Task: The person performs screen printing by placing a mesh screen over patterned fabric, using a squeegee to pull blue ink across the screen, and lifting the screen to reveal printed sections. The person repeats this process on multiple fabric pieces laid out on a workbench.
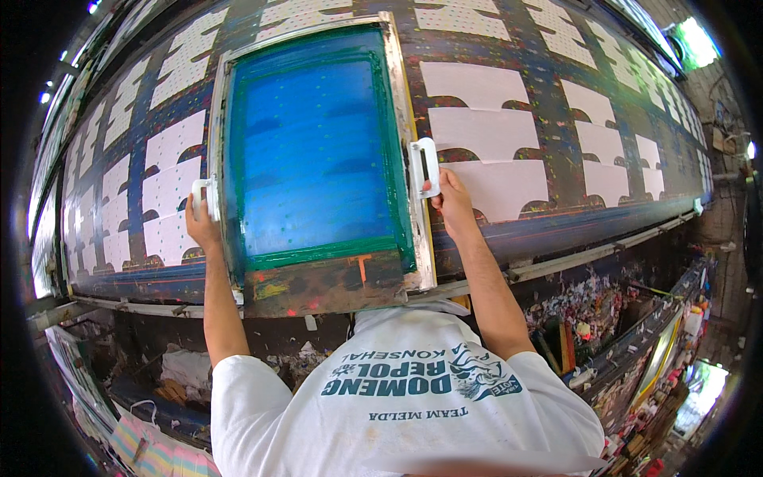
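A screen-printing frame (395,79) with blue mesh (314,151) and a green border lies over the long dark printing table. Its left side carries a white handle (206,191), and my left hand (203,227) is closed on it. A larger white handle (431,163) is fixed to the right side; my right hand (456,205) grips its lower end. Through the mesh, dark curved shapes and small dots show faintly. A paint-stained board (322,285) forms the frame's near end.
White cut panels printed with small dots (171,191) lie left of the frame. Plain-looking white panels (485,131) lie to its right. A metal rail (588,254) runs along the table's near edge. Scraps and clutter (592,314) fill the space below at right.
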Demonstrator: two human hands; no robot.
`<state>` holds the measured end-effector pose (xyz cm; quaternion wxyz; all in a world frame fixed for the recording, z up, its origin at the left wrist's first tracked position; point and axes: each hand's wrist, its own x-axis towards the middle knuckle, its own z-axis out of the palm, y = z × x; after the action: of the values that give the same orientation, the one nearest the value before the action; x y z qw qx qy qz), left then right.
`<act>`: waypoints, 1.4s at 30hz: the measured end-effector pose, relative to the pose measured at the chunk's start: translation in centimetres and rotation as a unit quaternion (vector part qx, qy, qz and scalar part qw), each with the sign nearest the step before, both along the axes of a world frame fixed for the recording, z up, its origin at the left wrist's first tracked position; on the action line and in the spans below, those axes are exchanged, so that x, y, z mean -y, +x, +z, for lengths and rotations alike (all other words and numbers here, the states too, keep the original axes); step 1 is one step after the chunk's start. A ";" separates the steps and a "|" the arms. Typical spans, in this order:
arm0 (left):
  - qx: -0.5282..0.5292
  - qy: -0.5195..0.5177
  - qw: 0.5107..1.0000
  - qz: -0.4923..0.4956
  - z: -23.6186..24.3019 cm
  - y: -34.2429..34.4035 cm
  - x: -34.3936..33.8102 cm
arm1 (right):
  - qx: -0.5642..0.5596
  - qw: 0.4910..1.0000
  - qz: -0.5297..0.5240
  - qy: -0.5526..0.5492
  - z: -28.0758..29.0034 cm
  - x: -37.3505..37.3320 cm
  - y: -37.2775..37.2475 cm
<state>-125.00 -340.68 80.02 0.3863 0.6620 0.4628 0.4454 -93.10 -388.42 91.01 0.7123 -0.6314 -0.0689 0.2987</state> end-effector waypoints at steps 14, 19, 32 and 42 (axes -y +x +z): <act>0.224 -0.172 0.956 -0.082 3.6 7.6 2.5 | 0.022 0.995 -0.076 0.065 5.3 4.9 5.2; 0.242 -0.190 0.949 -0.071 5.9 15.4 10.7 | 0.045 0.990 -0.105 0.081 4.6 13.0 12.7; 0.286 -0.221 0.932 -0.038 8.8 27.4 32.1 | 0.068 0.991 -0.091 0.064 2.8 31.5 25.9; 0.286 -0.158 0.945 -0.016 8.4 27.8 36.4 | 0.050 0.993 -0.071 0.085 3.2 34.5 26.5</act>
<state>-97.15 -377.08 88.43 0.6091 0.4443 0.3872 0.5307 -66.57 -422.89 94.17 0.7787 -0.5858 -0.0850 0.2081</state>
